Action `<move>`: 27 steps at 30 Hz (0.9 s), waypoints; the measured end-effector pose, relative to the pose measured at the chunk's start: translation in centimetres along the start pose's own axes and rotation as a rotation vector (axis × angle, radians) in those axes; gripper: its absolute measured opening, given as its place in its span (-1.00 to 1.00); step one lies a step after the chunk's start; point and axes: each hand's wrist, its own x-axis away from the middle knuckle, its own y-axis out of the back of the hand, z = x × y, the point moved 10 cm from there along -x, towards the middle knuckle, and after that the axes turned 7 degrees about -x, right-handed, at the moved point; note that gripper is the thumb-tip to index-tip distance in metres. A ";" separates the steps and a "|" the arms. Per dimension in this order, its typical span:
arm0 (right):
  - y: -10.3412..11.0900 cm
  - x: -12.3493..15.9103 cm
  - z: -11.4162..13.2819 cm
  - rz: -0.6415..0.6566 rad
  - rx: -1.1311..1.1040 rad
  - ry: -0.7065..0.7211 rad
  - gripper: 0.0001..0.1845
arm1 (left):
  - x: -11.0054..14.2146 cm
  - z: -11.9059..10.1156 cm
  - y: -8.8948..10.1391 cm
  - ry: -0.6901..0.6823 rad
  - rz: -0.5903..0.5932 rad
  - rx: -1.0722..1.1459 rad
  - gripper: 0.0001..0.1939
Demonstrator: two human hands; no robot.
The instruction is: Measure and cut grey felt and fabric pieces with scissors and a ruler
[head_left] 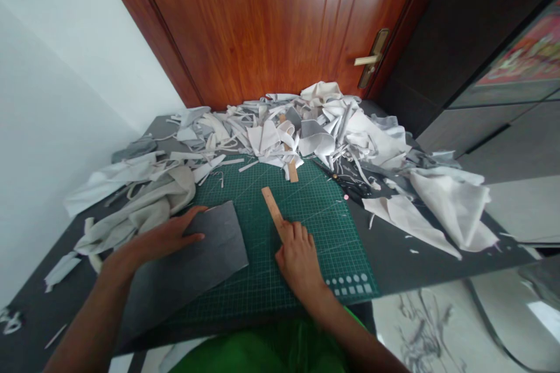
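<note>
My left hand [175,236] lies on a dark grey sheet [210,262], with thumb and forefinger spread apart near its far left corner. That sheet covers the left part of a green cutting mat [262,280] printed with a grid. Over the middle of the mat, my right hand [301,259] is closed on the near end of a flat wooden strip [272,205], its far end pointing away from me. Just left of the sheet lies bunched beige-grey cloth [149,207]. Whatever is under my right palm is hidden.
Pale fabric scraps [271,134] are heaped along the back, with another wooden strip [293,172] sticking out. Black scissors [350,185] lie right of the mat, near large cream offcuts [455,204]. A wooden door [271,23] stands behind the table. Thin scraps [426,326] litter the floor.
</note>
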 end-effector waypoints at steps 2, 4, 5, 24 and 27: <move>0.9 -0.4 -2.1 -0.036 0.026 -0.048 -0.50 | -0.3 0.8 -0.8 0.060 0.011 -0.033 -0.20; 1.7 -0.5 -4.0 -0.053 0.056 -0.062 -0.50 | -0.8 0.0 -1.1 0.074 -0.025 -0.062 -0.26; 2.1 -0.4 -4.9 -0.063 0.078 -0.062 -0.50 | -1.0 -1.2 -0.9 0.049 -0.060 -0.065 -0.29; 7.2 0.2 -12.6 -0.275 -0.053 -0.153 -0.68 | -5.7 -6.4 0.1 -0.222 -0.213 0.101 -0.36; 9.2 1.0 -12.6 -0.358 -0.277 -0.062 -0.59 | -2.2 -3.9 -0.2 -0.207 -0.409 0.013 -0.41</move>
